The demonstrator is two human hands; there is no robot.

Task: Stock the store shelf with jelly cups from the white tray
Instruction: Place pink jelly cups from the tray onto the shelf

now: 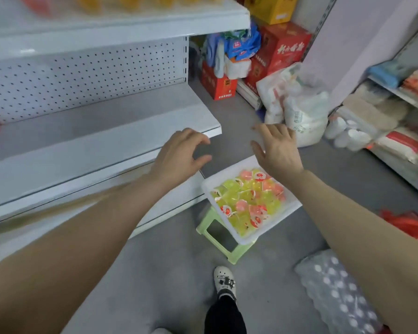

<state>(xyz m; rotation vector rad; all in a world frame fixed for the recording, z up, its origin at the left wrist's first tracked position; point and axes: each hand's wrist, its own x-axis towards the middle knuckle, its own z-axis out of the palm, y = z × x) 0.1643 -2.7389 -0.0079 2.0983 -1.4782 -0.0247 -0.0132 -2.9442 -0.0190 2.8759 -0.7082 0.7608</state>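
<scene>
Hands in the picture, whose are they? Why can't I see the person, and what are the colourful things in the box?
There is only one picture, taken by a camera worn on a person's head, looking down. That is why you see only two bare arms and a foot in a white shoe. The left hand hovers by the edge of the shop shelf, the right hand above the white tray. Both hands hold nothing. The tray sits on a little green stool on the floor and is full of jelly cups, yellow-green and pinkish red. The person's job is to put them on the shelf.
</scene>
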